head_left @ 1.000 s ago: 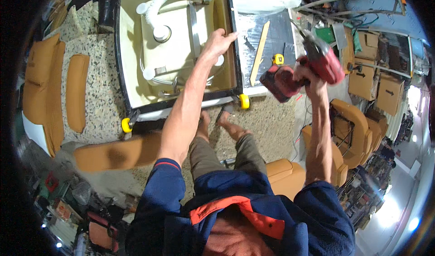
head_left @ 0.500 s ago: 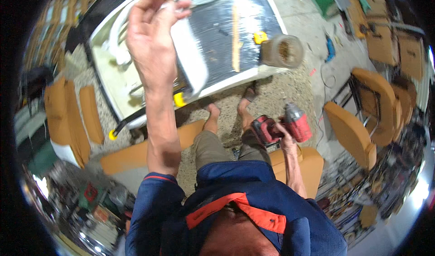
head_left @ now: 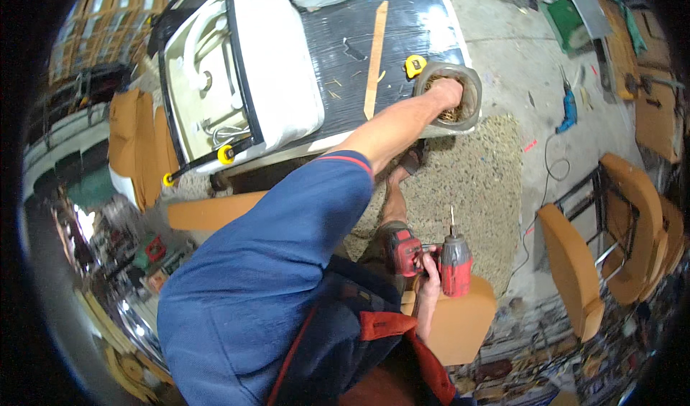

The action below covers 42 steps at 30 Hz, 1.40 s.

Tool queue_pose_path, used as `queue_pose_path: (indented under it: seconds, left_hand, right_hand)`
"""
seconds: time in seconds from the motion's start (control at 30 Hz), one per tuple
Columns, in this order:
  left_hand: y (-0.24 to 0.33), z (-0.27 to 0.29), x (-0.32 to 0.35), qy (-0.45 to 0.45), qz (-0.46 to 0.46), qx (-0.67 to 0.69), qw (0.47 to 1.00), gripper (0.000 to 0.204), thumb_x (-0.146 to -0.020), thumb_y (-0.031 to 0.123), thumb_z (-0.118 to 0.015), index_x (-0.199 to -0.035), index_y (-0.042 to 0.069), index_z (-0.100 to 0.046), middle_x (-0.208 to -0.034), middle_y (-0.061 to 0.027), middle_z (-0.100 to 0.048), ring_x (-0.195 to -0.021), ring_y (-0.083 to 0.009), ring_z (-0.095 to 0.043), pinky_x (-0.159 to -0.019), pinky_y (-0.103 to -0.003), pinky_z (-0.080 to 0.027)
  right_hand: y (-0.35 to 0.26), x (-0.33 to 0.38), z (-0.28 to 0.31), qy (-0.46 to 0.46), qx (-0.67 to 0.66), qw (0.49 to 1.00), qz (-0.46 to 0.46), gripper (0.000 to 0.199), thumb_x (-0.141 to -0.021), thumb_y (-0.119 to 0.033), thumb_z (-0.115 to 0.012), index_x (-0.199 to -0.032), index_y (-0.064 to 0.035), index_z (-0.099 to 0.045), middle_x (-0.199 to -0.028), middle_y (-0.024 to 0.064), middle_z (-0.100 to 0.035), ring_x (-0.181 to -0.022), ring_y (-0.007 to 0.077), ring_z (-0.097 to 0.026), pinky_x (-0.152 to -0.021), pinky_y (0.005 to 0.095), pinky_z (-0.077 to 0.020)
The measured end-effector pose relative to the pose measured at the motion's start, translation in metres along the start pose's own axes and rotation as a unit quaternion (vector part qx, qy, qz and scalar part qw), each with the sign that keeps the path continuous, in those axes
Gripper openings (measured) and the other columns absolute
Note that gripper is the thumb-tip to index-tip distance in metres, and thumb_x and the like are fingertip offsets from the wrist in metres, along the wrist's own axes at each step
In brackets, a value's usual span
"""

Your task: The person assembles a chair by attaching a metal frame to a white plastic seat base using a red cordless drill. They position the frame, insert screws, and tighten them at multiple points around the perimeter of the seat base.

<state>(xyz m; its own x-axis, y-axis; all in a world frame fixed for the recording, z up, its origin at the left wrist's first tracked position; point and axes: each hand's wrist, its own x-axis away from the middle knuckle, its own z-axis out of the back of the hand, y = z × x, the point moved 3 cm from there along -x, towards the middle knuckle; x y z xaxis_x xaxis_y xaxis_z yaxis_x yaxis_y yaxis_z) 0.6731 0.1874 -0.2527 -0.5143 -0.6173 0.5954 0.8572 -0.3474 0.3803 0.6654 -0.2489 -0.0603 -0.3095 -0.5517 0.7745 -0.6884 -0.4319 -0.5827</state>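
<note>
My left hand (head_left: 447, 92) reaches down into a translucent plastic container (head_left: 471, 104) with brownish screws (head_left: 451, 115) in it. Its fingers are hidden among the contents, so I cannot see whether they are closed. My right hand (head_left: 428, 280) grips the handle of a red and black cordless drill (head_left: 456, 268), its bit pointing away from me. The container stands at the near right corner of a table (head_left: 338, 39) wrapped in black film. Beside it lie a yellow tape measure (head_left: 415, 65), a flat wooden strip (head_left: 376, 57) and a few loose screws (head_left: 334, 84).
A white padded panel (head_left: 277, 68) and a black-edged frame (head_left: 241, 68) with yellow end caps occupy the table's left. Tan cushioned pieces (head_left: 571, 262) stand at right. A blue corded tool (head_left: 568, 111) lies on the floor, its cable trailing toward me.
My left hand has swung from above the white panel, over to the right, and down into the container. The drill stays in my right hand, lower in view.
</note>
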Motion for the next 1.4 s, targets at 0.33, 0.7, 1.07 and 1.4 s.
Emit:
queue_pose_path:
  seconds: [0.33,0.7,1.07,1.4]
  left_hand:
    - [0.007,-0.011,-0.001,0.072,-0.032,-0.047,0.996,0.022,-0.083,0.012,-0.062,-0.096,0.006,-0.079,-0.105,-0.0161,-0.075,-0.099,-0.0324,-0.073,-0.078,-0.045,-0.059]
    - [-0.002,0.069,0.199,0.124,0.012,0.670,0.732,0.010,-0.086,0.002,-0.072,-0.090,-0.005,-0.067,-0.077,-0.0091,-0.067,-0.078,-0.0207,-0.073,-0.069,-0.033,-0.061]
    - [-0.080,0.012,0.373,0.022,0.000,0.925,0.378,0.019,-0.100,0.010,-0.062,-0.116,-0.001,-0.064,-0.102,-0.0156,-0.070,-0.101,-0.0345,-0.072,-0.079,-0.042,-0.065]
    - [-0.154,0.010,0.441,0.069,0.037,0.891,0.447,0.018,-0.095,0.005,-0.068,-0.110,-0.001,-0.061,-0.098,-0.0141,-0.072,-0.093,-0.0287,-0.074,-0.075,-0.036,-0.064]
  right_hand:
    - [-0.029,-0.012,0.024,0.037,0.024,0.999,-0.005,0.033,-0.088,-0.014,-0.068,-0.116,-0.0020,-0.054,-0.079,0.0041,-0.057,-0.071,0.0146,-0.053,-0.072,0.0299,-0.0443]
    - [-0.045,-0.023,-0.026,-0.042,0.083,0.996,0.008,0.031,-0.088,-0.016,-0.070,-0.113,-0.0024,-0.057,-0.077,0.0022,-0.055,-0.069,0.0137,-0.051,-0.069,0.0308,-0.0448]
    - [0.016,0.001,-0.093,-0.079,0.234,0.968,0.040,0.032,-0.080,-0.008,-0.081,-0.109,-0.0042,-0.068,-0.097,0.0041,-0.069,-0.089,0.0173,-0.065,-0.084,0.0345,-0.0530]
    - [0.067,0.032,-0.147,-0.140,0.302,0.943,0.033,0.033,-0.085,-0.010,-0.080,-0.115,-0.0067,-0.069,-0.109,0.0064,-0.072,-0.102,0.0200,-0.067,-0.092,0.0397,-0.0551]
